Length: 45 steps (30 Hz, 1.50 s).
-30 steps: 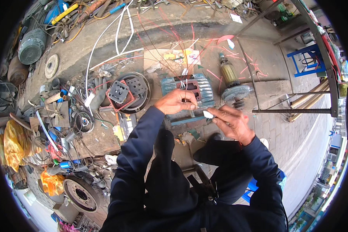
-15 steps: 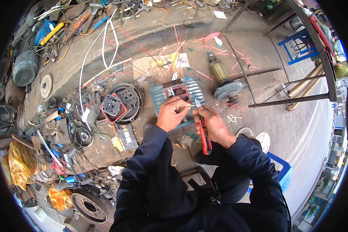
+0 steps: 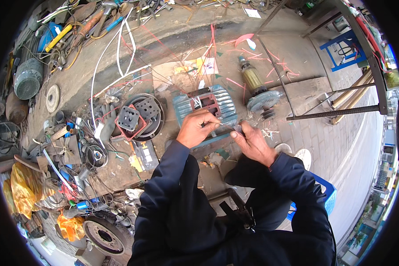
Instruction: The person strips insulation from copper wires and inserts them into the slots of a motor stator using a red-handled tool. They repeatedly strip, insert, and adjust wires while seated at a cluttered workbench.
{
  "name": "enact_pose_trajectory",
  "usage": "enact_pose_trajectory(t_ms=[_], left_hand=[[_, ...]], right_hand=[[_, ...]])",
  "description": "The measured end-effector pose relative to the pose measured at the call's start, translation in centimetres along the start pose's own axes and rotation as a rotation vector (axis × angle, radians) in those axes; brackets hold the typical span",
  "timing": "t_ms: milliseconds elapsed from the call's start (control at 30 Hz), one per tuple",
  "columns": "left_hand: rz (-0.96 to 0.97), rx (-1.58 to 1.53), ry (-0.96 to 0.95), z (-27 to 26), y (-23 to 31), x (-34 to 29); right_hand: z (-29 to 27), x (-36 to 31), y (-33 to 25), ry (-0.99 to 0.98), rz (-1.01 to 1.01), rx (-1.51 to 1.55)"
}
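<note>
From the head view, I see the left grip (image 3: 198,128) closed in a pinch, thumb against fingers, on a thin pale strand (image 3: 221,123). Facing it, the right grip (image 3: 255,144) is closed too, on a small grey flat piece (image 3: 238,128) mostly hidden by the fingers. Just beyond both grips lies a blue-green, ribbed metal motor casing (image 3: 226,104); farther out past the right grip, a gold-brown cylindrical rotor (image 3: 252,79).

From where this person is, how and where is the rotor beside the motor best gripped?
Probably round its yellowish cylinder, coming from above and the right: that part is slimmer than the grey disc at its near end, and the ribbed motor is on its left.
</note>
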<state>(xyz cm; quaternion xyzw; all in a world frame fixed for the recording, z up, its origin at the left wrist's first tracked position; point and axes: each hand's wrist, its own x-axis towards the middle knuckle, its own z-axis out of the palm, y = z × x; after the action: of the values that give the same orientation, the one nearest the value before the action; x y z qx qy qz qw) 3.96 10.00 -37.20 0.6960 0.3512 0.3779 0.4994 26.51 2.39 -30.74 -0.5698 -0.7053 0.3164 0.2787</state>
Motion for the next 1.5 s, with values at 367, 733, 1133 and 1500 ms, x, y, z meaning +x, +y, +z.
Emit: enact_pose_trajectory(t_ms=[367, 733, 1133, 1500], left_hand=[[0.033, -0.024, -0.079, -0.8, -0.2, 0.4], [0.027, 0.000, -0.108, -1.0, -0.1, 0.4], [0.210, 0.080, -0.001, -0.8, 1.7, -1.2], [-0.168, -0.319, 0.423, 0.2, 0.9, -6.8]], right_hand=[[-2.2, 1.1, -0.8, -0.126, -0.331, -0.293], [-0.2, 2.7, -1.0, -0.141, -0.294, -0.363], [-1.4, 4.1, 0.9, 0.031, -0.075, -0.152], [3.2, 10.1, -3.6, 0.060, 0.078, 0.290]])
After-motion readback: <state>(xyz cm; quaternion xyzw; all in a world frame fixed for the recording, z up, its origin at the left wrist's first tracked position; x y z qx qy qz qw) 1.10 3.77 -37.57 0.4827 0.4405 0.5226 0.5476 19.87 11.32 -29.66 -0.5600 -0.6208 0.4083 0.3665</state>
